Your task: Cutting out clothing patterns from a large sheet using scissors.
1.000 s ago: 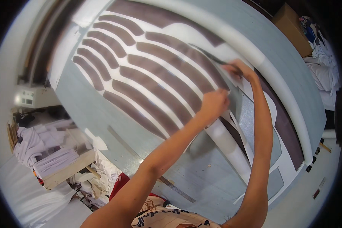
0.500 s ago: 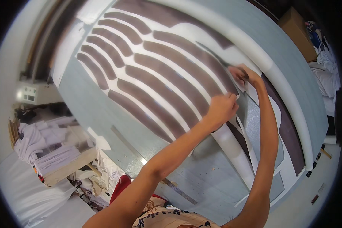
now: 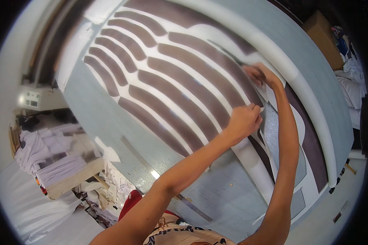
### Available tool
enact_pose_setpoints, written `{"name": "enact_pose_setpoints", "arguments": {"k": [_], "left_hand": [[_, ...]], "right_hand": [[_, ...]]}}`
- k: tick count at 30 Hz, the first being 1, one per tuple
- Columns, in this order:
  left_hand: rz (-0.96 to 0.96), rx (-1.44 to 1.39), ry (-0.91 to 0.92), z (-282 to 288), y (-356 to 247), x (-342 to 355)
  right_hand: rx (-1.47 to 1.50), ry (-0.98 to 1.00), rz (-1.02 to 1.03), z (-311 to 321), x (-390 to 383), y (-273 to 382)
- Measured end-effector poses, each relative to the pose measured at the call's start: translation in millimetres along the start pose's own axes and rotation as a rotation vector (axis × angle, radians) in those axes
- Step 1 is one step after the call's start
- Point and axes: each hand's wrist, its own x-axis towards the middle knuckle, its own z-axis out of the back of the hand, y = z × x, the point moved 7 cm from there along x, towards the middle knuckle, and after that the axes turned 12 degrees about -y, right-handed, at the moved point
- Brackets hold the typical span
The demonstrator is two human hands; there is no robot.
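Observation:
A large white sheet printed with curved dark brown stripes (image 3: pixel 184 81) lies across the table. My left hand (image 3: pixel 244 120) is closed, pinching the sheet's near right corner between thumb and fingers. Farther off and to the right, my right hand (image 3: pixel 266 76) is closed around what look like dark-handled scissors (image 3: pixel 259 74), blurred by motion. They are at the sheet's right edge, where a narrow gap runs along the outermost stripe. The blades cannot be made out. Cut remnants of white and brown material (image 3: pixel 261 153) lie beside my right forearm.
A long white roll (image 3: pixel 292 75) curves along the table's right side. A metal ruler (image 3: pixel 194 209) lies near me on the grey-blue table (image 3: pixel 180 175). Folded pale cloth (image 3: pixel 61 169) is stacked on the left, and a cardboard box (image 3: pixel 324 38) stands at the far right.
My left hand and the sheet's corner have shifted slightly right and nearer. My right hand has moved slightly farther away along the sheet's edge.

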Motion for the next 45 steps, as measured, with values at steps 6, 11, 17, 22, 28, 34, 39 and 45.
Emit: {"name": "enact_pose_setpoints", "arguments": {"k": [6,11,17,22,28,34,39,45], "left_hand": [[-0.008,0.017,0.020,-0.8,1.1,-0.3],[0.019,-0.045,0.030,-3.6,3.8,-1.4],[-0.015,-0.033,0.049,-5.6,5.4,-1.4],[0.030,-0.065,0.097,-7.3,12.5,-8.7],[0.047,-0.084,0.203,6.3,12.9,-14.0],[0.328,0.066,-0.046,161.3,72.9,-46.8],[0.539,0.458,-0.598,388.2,207.5,-98.0],[1.291,-0.103,-0.571,459.7,362.3,-107.4]], "right_hand": [[0.133,-0.046,-0.050,-7.8,32.0,29.2],[0.081,-0.029,-0.028,-17.0,58.8,47.2],[-0.061,0.032,-0.005,-23.9,96.7,67.5],[-0.063,0.084,0.004,-42.2,122.7,82.9],[-0.083,0.053,0.109,-63.7,151.1,102.7],[-0.208,-0.229,0.109,-29.5,77.8,95.0],[-0.374,-0.761,0.159,-9.0,-78.4,99.3],[-0.030,-0.862,0.175,-215.6,-216.8,132.4]]}}
